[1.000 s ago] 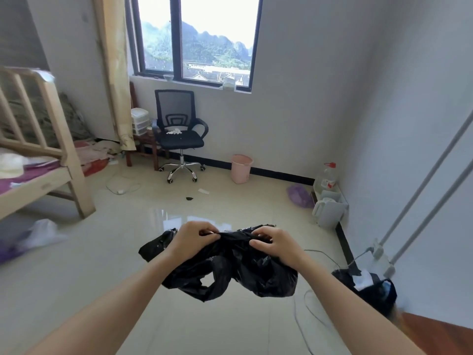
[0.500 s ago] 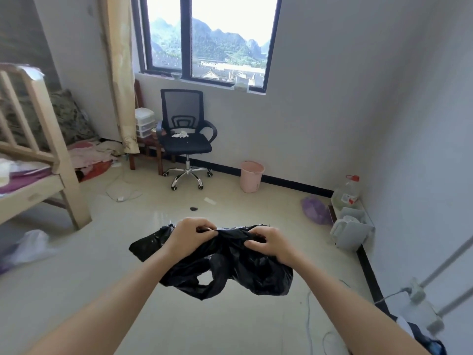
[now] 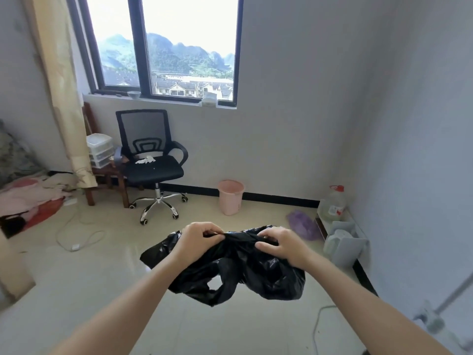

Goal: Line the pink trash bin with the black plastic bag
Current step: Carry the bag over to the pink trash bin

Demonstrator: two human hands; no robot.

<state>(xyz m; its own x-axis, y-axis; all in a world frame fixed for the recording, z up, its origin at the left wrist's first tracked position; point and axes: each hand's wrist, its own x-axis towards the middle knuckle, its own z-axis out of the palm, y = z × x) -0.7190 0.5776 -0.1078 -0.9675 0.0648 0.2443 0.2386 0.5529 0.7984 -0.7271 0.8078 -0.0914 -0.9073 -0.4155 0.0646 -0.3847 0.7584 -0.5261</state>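
Note:
The pink trash bin point(image 3: 230, 197) stands upright on the floor against the far wall, below the window's right end. It looks empty from here. Well in front of it, in mid-air, I hold a crumpled black plastic bag point(image 3: 230, 272). My left hand point(image 3: 198, 242) pinches the bag's top edge on the left. My right hand point(image 3: 280, 245) grips the same edge on the right. The rest of the bag hangs bunched below both hands, with a handle loop showing at its lower middle.
A black office chair point(image 3: 151, 160) stands left of the bin, with a drawer unit on a wooden stool beside it. A purple bag point(image 3: 302, 225), a water bottle point(image 3: 334, 203) and a grey kettle sit at the right wall. Cables point(image 3: 76, 242) and clothes lie at left.
The view has closed in on the far wall, so the bin and chair look larger and nearer. The bed has slid out at left. Both hands keep their hold on the bag.

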